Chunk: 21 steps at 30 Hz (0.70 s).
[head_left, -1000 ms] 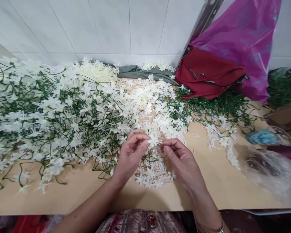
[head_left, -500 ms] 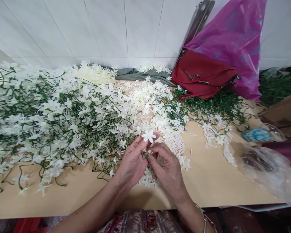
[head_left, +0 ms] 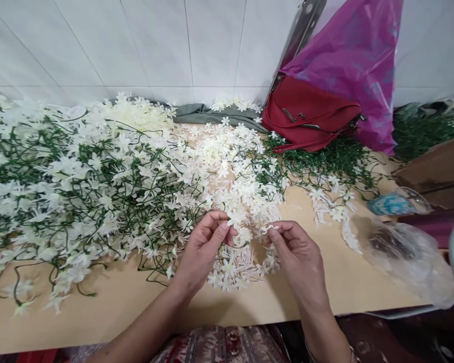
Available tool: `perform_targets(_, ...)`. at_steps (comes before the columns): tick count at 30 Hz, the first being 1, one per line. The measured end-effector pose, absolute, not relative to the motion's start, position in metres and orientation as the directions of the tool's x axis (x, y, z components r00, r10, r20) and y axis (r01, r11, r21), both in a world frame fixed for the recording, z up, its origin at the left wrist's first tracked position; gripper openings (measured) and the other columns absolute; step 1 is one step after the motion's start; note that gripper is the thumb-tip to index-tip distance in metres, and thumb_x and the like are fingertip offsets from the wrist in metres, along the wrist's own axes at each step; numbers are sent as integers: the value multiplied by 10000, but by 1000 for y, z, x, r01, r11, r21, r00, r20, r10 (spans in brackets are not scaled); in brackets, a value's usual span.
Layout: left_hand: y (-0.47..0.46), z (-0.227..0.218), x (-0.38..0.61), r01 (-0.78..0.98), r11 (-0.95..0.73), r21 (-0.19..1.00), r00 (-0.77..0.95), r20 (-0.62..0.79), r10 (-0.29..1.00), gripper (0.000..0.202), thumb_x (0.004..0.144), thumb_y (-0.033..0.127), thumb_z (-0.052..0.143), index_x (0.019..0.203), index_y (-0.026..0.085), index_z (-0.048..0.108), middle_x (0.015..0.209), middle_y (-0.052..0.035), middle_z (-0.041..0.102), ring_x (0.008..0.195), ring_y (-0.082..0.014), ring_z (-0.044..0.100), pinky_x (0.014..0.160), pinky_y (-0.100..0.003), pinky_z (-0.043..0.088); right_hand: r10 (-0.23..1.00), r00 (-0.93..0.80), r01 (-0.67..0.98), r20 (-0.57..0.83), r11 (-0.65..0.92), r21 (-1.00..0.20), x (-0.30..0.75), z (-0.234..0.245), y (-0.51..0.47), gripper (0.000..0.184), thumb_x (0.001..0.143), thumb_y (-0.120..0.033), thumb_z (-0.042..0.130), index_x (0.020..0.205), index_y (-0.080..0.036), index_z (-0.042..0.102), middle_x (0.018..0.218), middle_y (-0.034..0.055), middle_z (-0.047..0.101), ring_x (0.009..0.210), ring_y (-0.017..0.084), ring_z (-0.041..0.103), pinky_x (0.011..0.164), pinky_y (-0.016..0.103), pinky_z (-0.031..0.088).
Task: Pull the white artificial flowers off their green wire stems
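My left hand (head_left: 202, 247) pinches a small white artificial flower (head_left: 235, 218) between thumb and fingertips, above a little heap of loose white blossoms (head_left: 237, 267) on the tan table (head_left: 109, 297). My right hand (head_left: 298, 257) is a short way to the right, its thumb and forefinger pinched on a tiny white flower piece (head_left: 269, 228). Both hands hover just over the tabletop. A broad pile of green vines with white flowers (head_left: 79, 181) spreads to the left.
A red bag (head_left: 310, 116) and a purple plastic bag (head_left: 348, 55) lean on the tiled wall at the back right. Bare green stems (head_left: 336, 161) lie before them. A clear plastic bag (head_left: 408, 257) and a blue object (head_left: 391, 204) sit at the right edge.
My hands were pressed together around a flower half a second ago. They have now drawn apart, the right hand moving right with a small piece, the left keeping the flower.
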<state>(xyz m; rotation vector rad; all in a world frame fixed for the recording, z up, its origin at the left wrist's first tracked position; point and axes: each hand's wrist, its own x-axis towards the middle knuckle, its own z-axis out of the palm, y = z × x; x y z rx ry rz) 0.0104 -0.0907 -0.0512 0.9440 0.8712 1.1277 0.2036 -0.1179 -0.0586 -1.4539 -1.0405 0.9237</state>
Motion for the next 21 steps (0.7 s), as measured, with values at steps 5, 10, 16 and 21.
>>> perform_targets(5,-95,-46,14,-222,45,974,198,0,980,239,1033,290,562,1263,248,515,987,-23,721,791,-132,677,822,-299,542,938,345,55,-24,-46,-997,207,-57,-114,198,904,-414,718,894,-230,646,726,7,672,691,174,624,689,292,502)
perform_targets(10,-97,-41,16,11,-194,981,241,186,953,128,1029,248,560,1055,228,683,1099,-64,685,997,-180,685,919,-332,528,952,304,103,19,-13,-995,203,-52,-116,136,907,-372,721,907,-239,693,775,14,672,746,182,624,708,294,499)
perform_targets(16,-99,-44,19,120,-231,966,275,191,942,174,965,298,697,1123,240,739,1108,-64,771,1052,-222,707,951,-372,545,981,147,85,124,112,-990,182,-42,-121,67,886,-244,723,858,-270,778,863,27,733,853,201,675,818,327,532)
perform_targets(21,-95,-49,16,63,-190,980,191,175,966,76,956,273,706,951,218,759,938,-36,783,894,-186,720,841,-310,558,994,114,75,3,-5,-997,185,-42,-118,95,878,-326,752,927,-252,787,914,47,782,886,218,706,831,342,554)
